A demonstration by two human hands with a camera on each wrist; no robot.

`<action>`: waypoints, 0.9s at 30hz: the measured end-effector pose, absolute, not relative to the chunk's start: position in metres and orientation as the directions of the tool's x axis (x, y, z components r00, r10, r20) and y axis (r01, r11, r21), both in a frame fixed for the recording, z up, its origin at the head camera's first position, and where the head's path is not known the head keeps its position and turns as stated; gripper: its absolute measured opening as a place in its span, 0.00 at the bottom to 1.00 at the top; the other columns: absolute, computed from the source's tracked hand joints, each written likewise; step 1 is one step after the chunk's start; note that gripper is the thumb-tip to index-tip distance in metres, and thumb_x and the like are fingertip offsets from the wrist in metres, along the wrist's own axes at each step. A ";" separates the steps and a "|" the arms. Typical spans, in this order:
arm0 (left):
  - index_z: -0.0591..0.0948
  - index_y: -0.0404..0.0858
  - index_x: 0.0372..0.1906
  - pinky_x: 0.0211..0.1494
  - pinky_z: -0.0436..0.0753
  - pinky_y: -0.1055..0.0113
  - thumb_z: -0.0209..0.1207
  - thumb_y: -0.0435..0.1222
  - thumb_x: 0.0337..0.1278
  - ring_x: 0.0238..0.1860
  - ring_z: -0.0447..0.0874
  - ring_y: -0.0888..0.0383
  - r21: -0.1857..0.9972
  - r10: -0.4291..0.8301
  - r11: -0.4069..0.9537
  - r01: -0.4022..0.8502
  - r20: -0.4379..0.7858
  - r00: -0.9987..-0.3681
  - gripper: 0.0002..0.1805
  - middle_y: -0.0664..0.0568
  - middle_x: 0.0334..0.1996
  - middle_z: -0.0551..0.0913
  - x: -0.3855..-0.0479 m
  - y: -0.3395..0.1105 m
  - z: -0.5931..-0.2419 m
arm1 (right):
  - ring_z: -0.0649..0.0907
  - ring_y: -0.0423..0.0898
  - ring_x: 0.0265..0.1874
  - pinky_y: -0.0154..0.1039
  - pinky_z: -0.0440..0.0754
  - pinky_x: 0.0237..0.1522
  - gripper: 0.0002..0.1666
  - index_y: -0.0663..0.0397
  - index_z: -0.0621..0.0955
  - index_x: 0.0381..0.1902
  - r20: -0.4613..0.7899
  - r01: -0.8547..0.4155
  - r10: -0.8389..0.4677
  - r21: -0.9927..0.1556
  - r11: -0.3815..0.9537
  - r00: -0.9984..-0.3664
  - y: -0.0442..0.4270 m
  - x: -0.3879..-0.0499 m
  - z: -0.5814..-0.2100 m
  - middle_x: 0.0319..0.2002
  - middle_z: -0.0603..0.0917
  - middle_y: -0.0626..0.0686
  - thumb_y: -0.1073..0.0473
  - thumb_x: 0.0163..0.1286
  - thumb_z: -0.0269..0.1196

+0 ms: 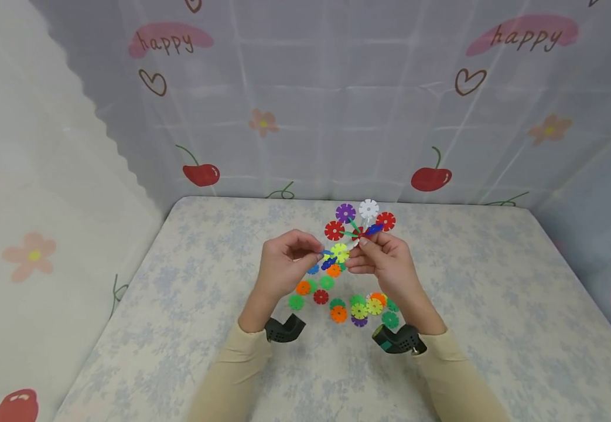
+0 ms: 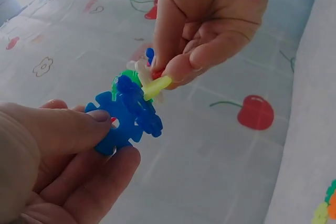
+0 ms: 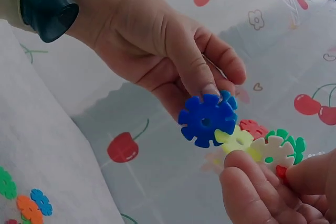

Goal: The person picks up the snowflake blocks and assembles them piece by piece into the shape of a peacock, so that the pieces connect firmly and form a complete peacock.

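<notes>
My left hand point(image 1: 286, 261) pinches a blue slotted plastic disc point(image 2: 119, 136) between thumb and fingers. That disc meets a darker blue disc point(image 2: 140, 104) beside a yellow disc point(image 1: 340, 253); whether the two blues are interlocked I cannot tell. To the right, my right hand point(image 1: 386, 258) holds the cluster of joined discs, its thumb and finger pinching a small red disc point(image 3: 282, 172). Out from that centre stand a purple disc point(image 1: 345, 213), a white disc point(image 1: 369, 209), red discs point(image 1: 334, 230), green discs and a dark blue disc point(image 1: 375, 229). Fingers hide part of the cluster.
Loose discs in several colours lie on the table below the hands, including an orange disc point(image 1: 338, 314), a red disc point(image 1: 321, 297) and a green disc point(image 1: 391, 319). The patterned tablecloth point(image 1: 178, 293) reaches a printed curtain point(image 1: 316, 146) at the back.
</notes>
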State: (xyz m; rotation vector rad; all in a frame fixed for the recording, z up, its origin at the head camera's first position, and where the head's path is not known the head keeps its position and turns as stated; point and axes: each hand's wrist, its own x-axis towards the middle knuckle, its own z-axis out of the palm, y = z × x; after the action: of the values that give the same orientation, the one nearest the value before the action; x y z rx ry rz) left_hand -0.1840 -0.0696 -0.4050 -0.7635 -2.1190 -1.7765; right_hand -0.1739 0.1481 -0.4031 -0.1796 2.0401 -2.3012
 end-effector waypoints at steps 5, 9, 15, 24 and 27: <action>0.86 0.30 0.33 0.45 0.90 0.65 0.67 0.22 0.57 0.34 0.91 0.49 0.734 0.270 0.184 0.654 0.602 -0.752 0.02 0.41 0.31 0.90 -0.183 -0.073 -0.405 | 0.91 0.39 0.30 0.36 0.90 0.38 0.15 0.73 0.76 0.44 0.043 -0.035 -0.133 -0.998 -0.061 -0.990 0.148 -0.174 -0.402 0.29 0.89 0.44 0.61 0.81 0.54; 0.87 0.30 0.30 0.43 0.90 0.65 0.67 0.20 0.54 0.32 0.91 0.49 0.711 0.286 0.156 0.686 0.632 -0.720 0.04 0.41 0.29 0.90 -0.183 -0.075 -0.406 | 0.91 0.40 0.30 0.36 0.90 0.38 0.15 0.75 0.76 0.44 0.045 -0.037 -0.160 -0.998 -0.050 -0.986 0.149 -0.174 -0.401 0.29 0.89 0.44 0.62 0.81 0.53; 0.87 0.30 0.30 0.43 0.90 0.67 0.67 0.21 0.55 0.31 0.91 0.51 0.660 0.290 0.175 0.731 0.675 -0.678 0.03 0.41 0.29 0.90 -0.182 -0.072 -0.408 | 0.91 0.39 0.31 0.35 0.90 0.39 0.15 0.76 0.75 0.45 0.048 -0.040 -0.170 -0.998 -0.050 -0.984 0.150 -0.174 -0.402 0.29 0.89 0.43 0.62 0.81 0.53; 0.86 0.29 0.35 0.49 0.89 0.66 0.67 0.19 0.53 0.37 0.91 0.48 0.651 0.294 0.145 0.745 0.691 -0.661 0.06 0.39 0.34 0.90 -0.189 -0.073 -0.410 | 0.92 0.38 0.33 0.35 0.89 0.40 0.14 0.74 0.76 0.43 0.135 -0.129 -0.148 -0.990 -0.051 -0.980 0.149 -0.177 -0.409 0.31 0.90 0.42 0.63 0.81 0.53; 0.84 0.26 0.41 0.59 0.86 0.56 0.63 0.17 0.55 0.49 0.88 0.42 0.677 0.264 0.111 0.727 0.686 -0.679 0.09 0.33 0.46 0.87 -0.197 -0.081 -0.411 | 0.91 0.35 0.35 0.33 0.88 0.41 0.11 0.78 0.76 0.39 0.357 -0.358 -0.109 -0.934 -0.006 -0.928 0.147 -0.180 -0.413 0.33 0.89 0.39 0.70 0.78 0.53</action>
State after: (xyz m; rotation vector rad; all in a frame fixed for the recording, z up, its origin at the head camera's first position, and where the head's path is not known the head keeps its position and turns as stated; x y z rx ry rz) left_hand -0.1968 -0.0813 -0.4109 -0.9640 -2.0010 -1.5908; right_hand -0.1802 0.1472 -0.4131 -0.5577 2.3329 -2.2994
